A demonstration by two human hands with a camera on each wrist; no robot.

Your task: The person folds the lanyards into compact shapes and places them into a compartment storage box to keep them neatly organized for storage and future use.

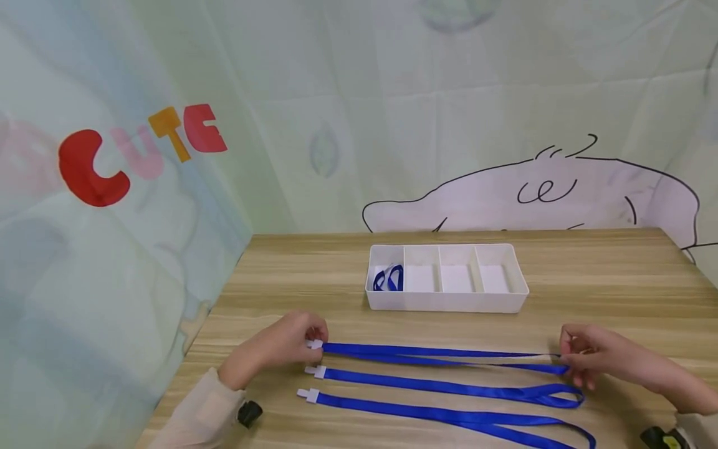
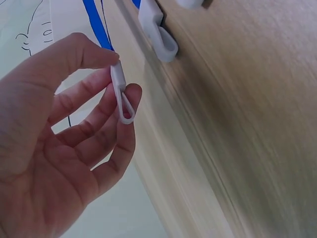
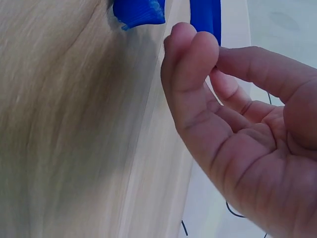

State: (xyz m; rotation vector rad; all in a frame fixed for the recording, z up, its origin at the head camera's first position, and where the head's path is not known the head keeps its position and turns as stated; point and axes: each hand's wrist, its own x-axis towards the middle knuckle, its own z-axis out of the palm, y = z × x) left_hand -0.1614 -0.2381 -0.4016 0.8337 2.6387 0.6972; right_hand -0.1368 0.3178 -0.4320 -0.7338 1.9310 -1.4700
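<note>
Three blue lanyards with white plastic clips lie stretched across the table, one behind another. My left hand (image 1: 291,340) pinches the farthest lanyard (image 1: 392,351) by its white clip (image 2: 118,79), thumb against fingers. At the other end, the right hand (image 1: 603,355) pinches that same lanyard's loop; the fingertips cover the exact grip in the right wrist view. Nearer to me lie the middle lanyard (image 1: 426,383) and the closest lanyard (image 1: 404,410), their clips to the left and loops to the right.
Behind the lanyards stands a white tray (image 1: 449,302) with several compartments. Its leftmost compartment contains a coiled blue lanyard (image 1: 395,278). A printed cloth (image 1: 336,125) hangs behind and to the left of the wooden table (image 1: 303,268).
</note>
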